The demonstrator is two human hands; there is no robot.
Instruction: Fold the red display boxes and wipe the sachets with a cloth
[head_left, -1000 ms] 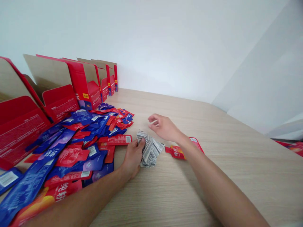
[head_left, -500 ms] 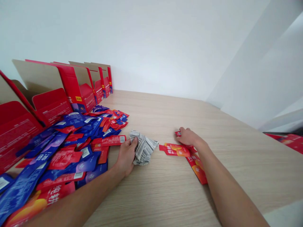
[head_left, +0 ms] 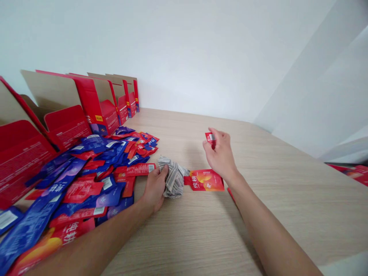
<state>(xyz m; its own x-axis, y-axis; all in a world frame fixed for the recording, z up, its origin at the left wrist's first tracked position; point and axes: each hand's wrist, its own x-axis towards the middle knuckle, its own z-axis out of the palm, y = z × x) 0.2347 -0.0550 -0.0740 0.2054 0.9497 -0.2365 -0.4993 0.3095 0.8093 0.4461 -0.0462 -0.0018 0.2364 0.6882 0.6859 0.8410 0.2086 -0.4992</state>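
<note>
My left hand (head_left: 155, 188) is closed on a crumpled grey-and-white striped cloth (head_left: 174, 182), just right of the heap of sachets. My right hand (head_left: 220, 155) is raised a little off the table, its thumb and fingers pinching a small red sachet (head_left: 211, 140) with a white label; part of it is hidden by the fingers. Below that hand a red sachet with orange shapes (head_left: 205, 181) lies flat, its narrow neck close to the cloth. The edge of another red packet (head_left: 231, 194) peeks out beside my right forearm, which covers most of it.
A heap of blue and red sachets (head_left: 94, 172) spreads across the left of the wooden table (head_left: 178, 237). Open red cardboard boxes (head_left: 69, 124) stand in a row behind it, reaching the white wall (head_left: 184, 57). Something red (head_left: 355, 174) shows past the table's right edge.
My right hand has risen and moved away from me with the small red sachet. The flat red sachet has shifted left, closer to the cloth. My left hand stays nearly in place.
</note>
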